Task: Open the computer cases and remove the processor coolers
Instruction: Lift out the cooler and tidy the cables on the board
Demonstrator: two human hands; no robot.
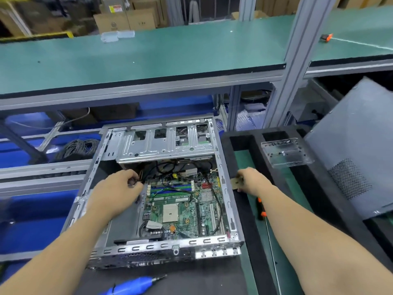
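An open grey computer case lies flat in front of me, its green motherboard exposed. The processor socket shows bare, with no cooler on it. My left hand reaches inside the case at the board's left edge, and its fingers curl round a bundle of cables. My right hand is just outside the case's right wall and pinches a small tan square chip. A metal drive cage spans the case's far side.
An orange-and-black screwdriver lies on the green mat to the right. A blue electric screwdriver rests at the near edge. A grey side panel leans at right beside a clear plastic tray. A green shelf runs overhead.
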